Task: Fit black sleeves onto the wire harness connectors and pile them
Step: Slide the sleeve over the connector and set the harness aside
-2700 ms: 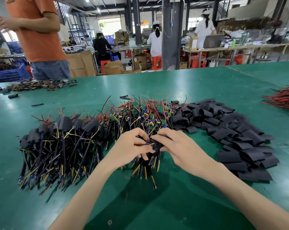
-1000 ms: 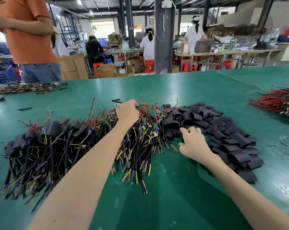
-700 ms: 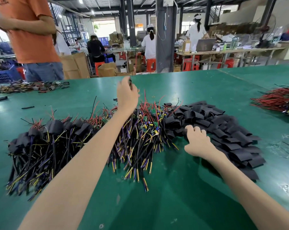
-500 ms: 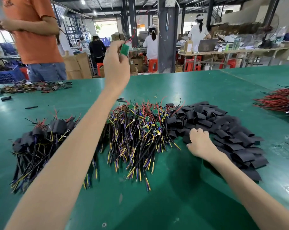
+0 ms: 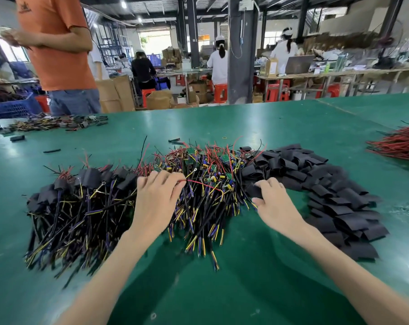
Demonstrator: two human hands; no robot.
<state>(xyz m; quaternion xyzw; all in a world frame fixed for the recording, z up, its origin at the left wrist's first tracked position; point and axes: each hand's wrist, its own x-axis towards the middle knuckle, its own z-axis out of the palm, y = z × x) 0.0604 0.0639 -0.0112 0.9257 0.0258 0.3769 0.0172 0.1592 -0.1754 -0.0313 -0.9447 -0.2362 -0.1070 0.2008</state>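
A heap of bare wire harnesses with small green boards and red, yellow and blue wires lies mid-table. My left hand hovers over its left side and pinches a harness by its red wire. To the left lies a pile of harnesses fitted with black sleeves. A spread of loose black sleeves covers the right. My right hand pinches one black sleeve at that spread's left edge.
The green table reaches forward and to both sides. A bundle of red wires lies far right, another wire heap far left. A person in an orange shirt stands at the far left edge. Workers sit at benches beyond.
My left hand came down from high above the table to the heap, holding a harness by its red wire. My right hand picked up one black sleeve from the spread.
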